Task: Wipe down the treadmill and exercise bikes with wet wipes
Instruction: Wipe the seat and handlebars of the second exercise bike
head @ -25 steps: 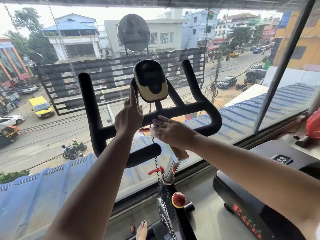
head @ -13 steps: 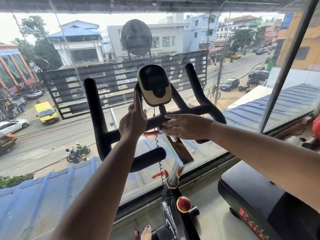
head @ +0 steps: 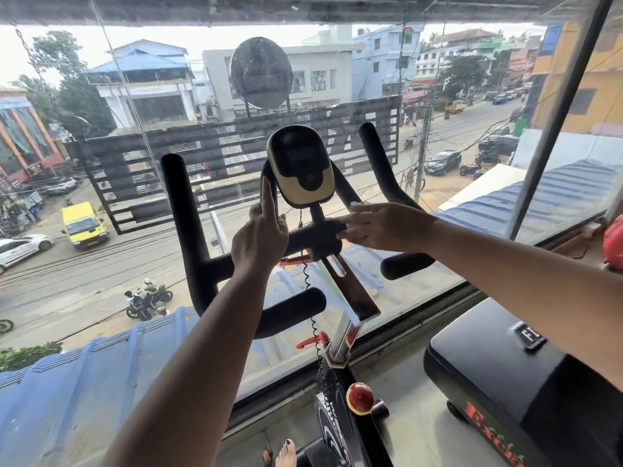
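Observation:
An exercise bike stands at the window, with black handlebars (head: 188,230) and a black and yellow console (head: 300,163). My left hand (head: 259,237) is curled at the crossbar just left of the console, its index finger pointing straight up along the console's side. My right hand (head: 384,225) lies flat with straight fingers on the handlebar's centre clamp (head: 323,237) below the console. A pale edge shows at its fingertips; I cannot tell whether a wipe is under the hand.
A black treadmill (head: 488,382) sits low on the right, close to the bike. The bike's stem carries a red knob (head: 360,398) and a coiled cable (head: 315,328). Window glass (head: 101,230) runs right behind the handlebars. My bare foot (head: 286,455) is at the bottom edge.
My right hand has slid up and to the right, from the stem top onto the centre clamp. My left hand has kept its place with the index finger raised.

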{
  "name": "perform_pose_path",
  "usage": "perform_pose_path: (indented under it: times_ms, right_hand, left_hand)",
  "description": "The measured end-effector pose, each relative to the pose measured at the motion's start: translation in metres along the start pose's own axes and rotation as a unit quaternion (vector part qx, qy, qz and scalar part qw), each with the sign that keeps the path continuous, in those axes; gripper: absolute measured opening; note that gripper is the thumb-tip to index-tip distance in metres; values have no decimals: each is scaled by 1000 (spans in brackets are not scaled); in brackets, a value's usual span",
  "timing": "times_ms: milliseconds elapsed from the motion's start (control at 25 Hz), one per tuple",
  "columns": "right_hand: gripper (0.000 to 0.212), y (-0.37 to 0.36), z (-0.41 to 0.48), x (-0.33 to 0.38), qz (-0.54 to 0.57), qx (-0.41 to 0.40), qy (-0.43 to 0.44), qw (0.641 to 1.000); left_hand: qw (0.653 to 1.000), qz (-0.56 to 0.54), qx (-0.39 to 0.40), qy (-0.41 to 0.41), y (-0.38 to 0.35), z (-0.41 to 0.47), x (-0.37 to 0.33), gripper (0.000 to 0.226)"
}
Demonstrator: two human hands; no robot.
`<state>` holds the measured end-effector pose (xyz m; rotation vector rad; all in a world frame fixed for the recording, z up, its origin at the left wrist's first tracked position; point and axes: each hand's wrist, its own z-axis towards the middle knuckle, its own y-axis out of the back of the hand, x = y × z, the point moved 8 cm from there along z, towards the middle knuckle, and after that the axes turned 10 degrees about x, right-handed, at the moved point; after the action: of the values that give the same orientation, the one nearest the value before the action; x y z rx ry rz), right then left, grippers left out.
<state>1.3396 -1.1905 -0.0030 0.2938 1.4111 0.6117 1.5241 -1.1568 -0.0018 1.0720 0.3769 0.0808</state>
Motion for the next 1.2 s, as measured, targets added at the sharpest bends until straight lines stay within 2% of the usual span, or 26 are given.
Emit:
perform_pose_path:
  times_ms: [40,80,120,200,240,280,320,360,480,600,640,720,840,920,960,1000,1040,1080,1120,1160,1200]
  right_hand:
    - [29,8,-6,-15,55,-30,-64,996]
    - [23,14,-11,-33,131,-57,-160,977]
    - [23,14,-15,-51,213,-83,-273,934]
    - [27,-5,-23,-72,341,-113,-488,796]
    - [32,-17,-21,-70,382,-110,-551,734]
    - [35,-27,-12,-62,414,-103,-576,697]
    - [38,-35,-1,-50,436,-91,-573,688]
    - [40,-41,8,-38,442,-76,-551,703]
    - [38,-43,12,-24,373,-64,-450,809]
    - [32,-34,11,-34,190,-48,-252,948]
    - [37,-33,11,-35,104,-19,-169,980]
    - [42,-32,14,-36,-43,26,-64,997]
    - [38,-40,19,-39,-113,17,-29,993]
    - [34,-47,16,-42,-125,7,-50,991]
    - [32,-45,15,-51,-101,-11,-86,991]
    - [31,-39,13,-69,-54,-30,-157,986]
    - [32,-35,10,-92,4,-44,-263,964]
    - [35,-35,4,-115,60,-44,-388,919]
    - [35,-47,-5,-136,133,-25,-506,852]
    - [36,-59,-14,-148,222,-7,-598,770]
    - [39,-77,-18,-153,322,7,-654,685]
  left_hand:
    - [1000,0,6,0,-1,0,0,77]
    - [1000,1,13,1,-2,1,0,82]
    - [1000,4,21,2,-3,2,1,88]
    - [999,6,32,4,-6,3,2,96]
    - [999,4,34,4,-7,3,2,99]
    - [1000,1,32,1,-7,2,2,102]
    - [1000,-3,29,-3,-6,2,2,104]
    - [1000,-5,28,-7,-6,1,2,105]
    - [1000,0,29,-7,-6,2,2,107]
    - [1000,9,24,-7,-5,3,2,107]
    - [1000,9,23,-10,-5,2,1,106]
    - [1000,6,25,-10,-6,1,1,106]
    - [1000,-4,29,-9,-6,1,2,106]
    - [999,-9,34,-10,-6,2,2,107]
    - [999,-11,34,-11,-7,2,2,107]
    - [999,-14,34,-11,-7,2,2,108]
    - [999,-17,35,-11,-6,2,2,109]
    - [999,-17,36,-9,-6,3,2,109]
    - [999,-16,38,-5,-6,4,2,108]
    - [999,-13,39,-2,-7,4,3,108]
    - [999,-10,40,-1,-6,4,2,108]
